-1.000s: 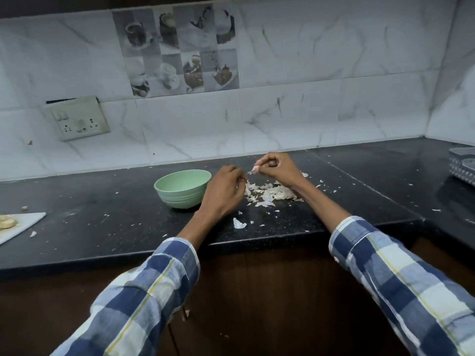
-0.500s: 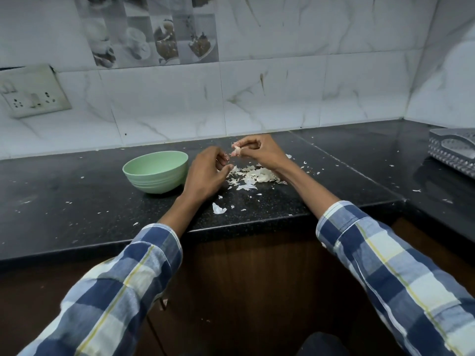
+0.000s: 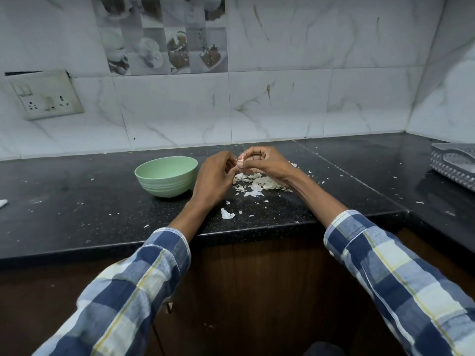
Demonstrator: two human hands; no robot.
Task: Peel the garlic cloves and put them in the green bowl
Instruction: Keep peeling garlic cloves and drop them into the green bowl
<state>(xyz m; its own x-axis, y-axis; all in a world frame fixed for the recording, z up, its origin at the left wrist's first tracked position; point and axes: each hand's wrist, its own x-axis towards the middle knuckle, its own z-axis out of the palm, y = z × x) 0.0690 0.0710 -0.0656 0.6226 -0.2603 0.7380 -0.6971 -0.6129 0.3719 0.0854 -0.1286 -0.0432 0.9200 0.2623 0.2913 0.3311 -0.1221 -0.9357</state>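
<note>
Presently, from the head view, I log: right hand (image 3: 264, 163), fingers curled, pinching a garlic clove (image 3: 242, 157) above the black counter (image 3: 77, 217); left hand (image 3: 214, 176), fingers curled in against the same clove, though I cannot tell whether it grips it. Green bowl (image 3: 167, 179), upright, just beside the left hand; I cannot see its contents. Heap of peeled skins (image 3: 259, 182) beneath the right wrist, one larger flake (image 3: 227, 214) nearer the counter edge. Checked sleeves on both forearms. Grey tray (image 3: 455, 164) at far right; switch plate (image 3: 47, 95) on the tiled wall.
</note>
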